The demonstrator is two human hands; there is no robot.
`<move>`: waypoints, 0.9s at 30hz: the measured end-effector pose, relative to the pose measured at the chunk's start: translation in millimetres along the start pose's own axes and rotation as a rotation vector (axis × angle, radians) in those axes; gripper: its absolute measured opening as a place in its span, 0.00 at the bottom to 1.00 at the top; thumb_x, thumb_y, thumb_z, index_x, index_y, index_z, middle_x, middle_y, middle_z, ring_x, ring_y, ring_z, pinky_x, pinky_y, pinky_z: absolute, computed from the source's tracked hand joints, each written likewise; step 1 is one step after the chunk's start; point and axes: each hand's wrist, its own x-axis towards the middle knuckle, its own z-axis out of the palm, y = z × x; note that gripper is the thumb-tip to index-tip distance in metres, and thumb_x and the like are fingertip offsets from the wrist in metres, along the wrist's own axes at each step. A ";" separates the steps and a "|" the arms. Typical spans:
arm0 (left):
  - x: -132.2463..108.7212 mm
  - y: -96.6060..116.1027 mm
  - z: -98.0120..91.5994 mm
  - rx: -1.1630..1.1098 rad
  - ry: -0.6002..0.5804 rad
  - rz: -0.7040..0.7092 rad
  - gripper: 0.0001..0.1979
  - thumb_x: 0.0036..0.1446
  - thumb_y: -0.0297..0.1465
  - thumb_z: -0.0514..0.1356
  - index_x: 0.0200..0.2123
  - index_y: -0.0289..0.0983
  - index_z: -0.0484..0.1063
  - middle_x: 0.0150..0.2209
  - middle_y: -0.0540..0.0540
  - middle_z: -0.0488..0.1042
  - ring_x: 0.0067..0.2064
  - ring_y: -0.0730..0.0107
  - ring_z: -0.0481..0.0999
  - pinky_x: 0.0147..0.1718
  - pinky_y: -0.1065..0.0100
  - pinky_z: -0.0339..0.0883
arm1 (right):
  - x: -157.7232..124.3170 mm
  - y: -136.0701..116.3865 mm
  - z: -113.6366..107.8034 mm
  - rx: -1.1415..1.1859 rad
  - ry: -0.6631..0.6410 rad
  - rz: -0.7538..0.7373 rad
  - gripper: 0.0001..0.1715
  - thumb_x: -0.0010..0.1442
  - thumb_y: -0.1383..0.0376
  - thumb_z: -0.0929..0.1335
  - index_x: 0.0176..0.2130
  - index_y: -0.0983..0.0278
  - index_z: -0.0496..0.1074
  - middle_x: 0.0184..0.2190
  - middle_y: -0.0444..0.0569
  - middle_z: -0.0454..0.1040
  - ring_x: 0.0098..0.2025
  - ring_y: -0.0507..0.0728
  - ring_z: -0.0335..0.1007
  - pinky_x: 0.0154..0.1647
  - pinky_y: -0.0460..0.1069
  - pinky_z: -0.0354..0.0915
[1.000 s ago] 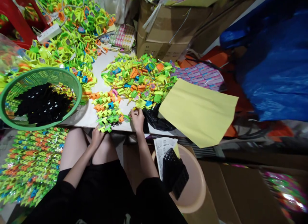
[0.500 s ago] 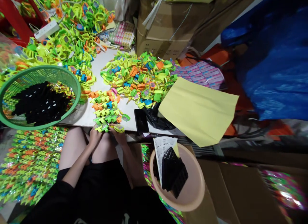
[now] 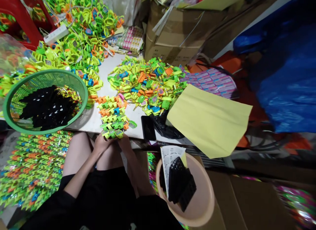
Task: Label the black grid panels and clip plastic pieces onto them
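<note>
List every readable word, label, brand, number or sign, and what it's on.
None is readable. Marks too small or blurred to read:
Cardboard box: dark printed characters low on its side.
White sheet in the basin: dense print.
Pink-and-purple sheet: repeated printed panels.
Plastic pieces at the hands: small labels.
Black shirt: pale print, cut off by the frame.

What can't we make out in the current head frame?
All in the head view:
Left hand: fingertips hidden by the rows of plastic pieces.
Right hand: fingers mostly hidden by the same rows; grip unclear.
Cardboard box: print too small to read.
Red stool: cut off by the left and top edges.
Blue sheet: cut off by the right edge.
</note>
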 end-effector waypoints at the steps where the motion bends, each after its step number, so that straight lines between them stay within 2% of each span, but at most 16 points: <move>1: -0.5 0.3 0.6 0.008 0.006 -0.005 0.20 0.48 0.44 0.66 0.41 0.38 0.75 0.39 0.45 0.78 0.41 0.58 0.76 0.38 0.65 0.68 | 1.1 -3.6 -1.0 -0.060 -0.014 0.008 0.15 0.59 0.65 0.64 0.44 0.62 0.75 0.45 0.53 0.78 0.48 0.60 0.74 0.49 0.52 0.69; 4: -1.5 1.5 1.8 0.017 0.020 -0.012 0.19 0.49 0.44 0.66 0.39 0.38 0.75 0.37 0.44 0.78 0.42 0.57 0.76 0.37 0.66 0.67 | 3.9 -16.5 -4.3 -0.208 -0.062 0.016 0.12 0.58 0.68 0.64 0.39 0.62 0.76 0.41 0.53 0.78 0.43 0.60 0.75 0.45 0.50 0.69; 7: -0.8 3.8 1.4 0.014 0.026 -0.024 0.18 0.49 0.44 0.66 0.39 0.38 0.75 0.35 0.45 0.78 0.42 0.57 0.76 0.36 0.67 0.67 | 6.5 -28.6 -7.0 -0.272 -0.095 -0.031 0.12 0.57 0.70 0.63 0.37 0.62 0.76 0.40 0.52 0.78 0.42 0.59 0.74 0.44 0.49 0.67; 10: 1.3 6.6 -0.1 0.033 0.024 -0.027 0.19 0.47 0.45 0.67 0.39 0.38 0.75 0.36 0.44 0.78 0.42 0.57 0.76 0.36 0.67 0.66 | 10.4 -36.5 -9.2 -0.359 -0.124 -0.031 0.14 0.58 0.71 0.63 0.38 0.62 0.76 0.40 0.54 0.79 0.43 0.59 0.74 0.43 0.48 0.66; 13: 2.1 10.2 -1.0 0.023 0.012 -0.032 0.20 0.45 0.45 0.68 0.37 0.38 0.75 0.35 0.44 0.77 0.41 0.57 0.76 0.35 0.68 0.66 | 15.6 -39.7 -9.3 -0.487 -0.184 0.047 0.15 0.58 0.71 0.63 0.40 0.65 0.76 0.40 0.56 0.79 0.42 0.60 0.74 0.41 0.48 0.66; 17: -5.2 16.1 -1.3 -0.078 0.031 -0.055 0.24 0.45 0.47 0.67 0.40 0.36 0.73 0.36 0.44 0.76 0.36 0.62 0.76 0.34 0.67 0.67 | 15.4 -38.2 -6.5 -0.529 -0.214 0.111 0.18 0.55 0.74 0.63 0.44 0.68 0.75 0.44 0.59 0.77 0.44 0.61 0.74 0.45 0.49 0.67; 21: -21.1 19.9 -9.1 -0.232 0.080 -0.065 0.31 0.46 0.45 0.67 0.50 0.36 0.67 0.39 0.44 0.76 0.36 0.65 0.77 0.37 0.66 0.69 | 2.4 -32.8 -19.2 -0.405 -0.111 0.023 0.21 0.57 0.72 0.62 0.48 0.64 0.73 0.47 0.53 0.76 0.48 0.59 0.71 0.50 0.51 0.66; 24: -29.8 20.9 -20.0 -0.271 0.080 -0.066 0.35 0.48 0.45 0.66 0.56 0.36 0.61 0.36 0.47 0.76 0.37 0.65 0.77 0.40 0.65 0.69 | 0.2 -27.7 -49.2 -0.381 0.058 0.011 0.20 0.62 0.69 0.59 0.47 0.62 0.74 0.44 0.52 0.75 0.47 0.59 0.70 0.52 0.54 0.65; 27: -29.3 20.0 -24.6 -0.235 0.069 -0.047 0.33 0.50 0.45 0.65 0.55 0.37 0.62 0.36 0.46 0.75 0.36 0.66 0.77 0.39 0.64 0.70 | 19.8 -22.1 -84.1 -0.435 0.187 -0.050 0.24 0.61 0.73 0.57 0.49 0.63 0.74 0.50 0.55 0.72 0.54 0.60 0.64 0.58 0.56 0.61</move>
